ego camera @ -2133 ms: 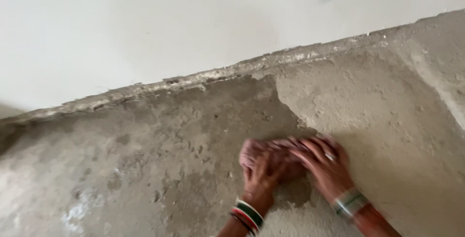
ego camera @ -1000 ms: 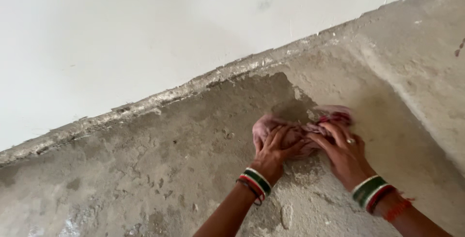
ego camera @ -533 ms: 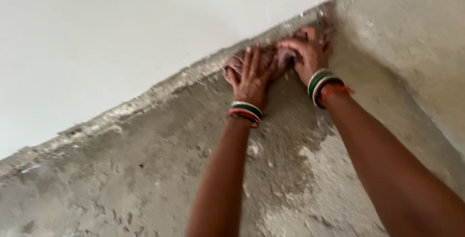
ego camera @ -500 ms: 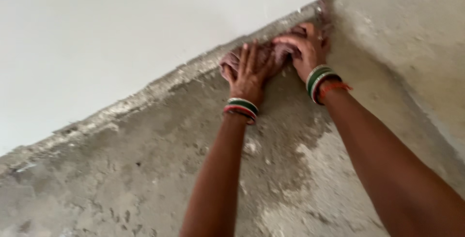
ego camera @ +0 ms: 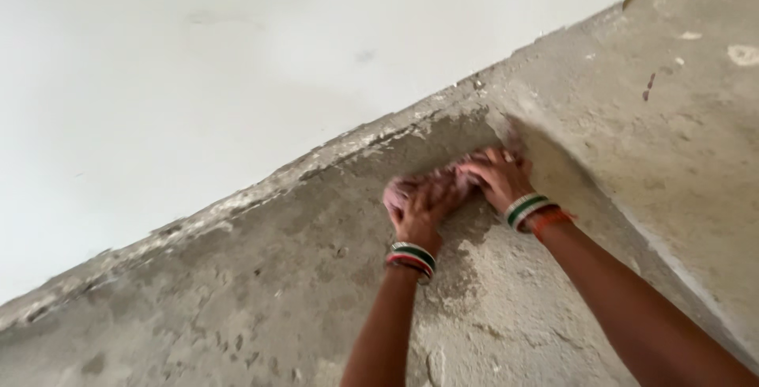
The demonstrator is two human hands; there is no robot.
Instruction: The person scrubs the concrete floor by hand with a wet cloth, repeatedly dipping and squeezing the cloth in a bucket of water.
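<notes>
1. Your left hand (ego camera: 421, 211) lies flat, fingers spread, pressing down on a crumpled pink cloth rag (ego camera: 431, 184); your right hand (ego camera: 498, 180) presses on the same rag just beside it; the two hands are close together, almost touching, and both push on the rag; I cannot tell if the fingers curl around it or only press.

2. The rag sits on the rough grey cement floor (ego camera: 261, 300), very near the crumbly edge (ego camera: 332, 154) where the floor meets the smooth white wall (ego camera: 198, 79); most of the rag is hidden under your hands.

3. Each wrist has striped green, red and white bangles; the left set (ego camera: 411, 258) is near the middle of the view; the right set (ego camera: 528, 209) sits by an orange thread.

4. The floor to the left of your hands looks darker, like it is damp, so I think that part has been wiped; the patch below your hands and the strip on the right (ego camera: 672, 134) look paler and dusty, so I think they are still left to wipe.

5. A raised grey ledge runs down the right side; small pale specks lie on it.
</notes>
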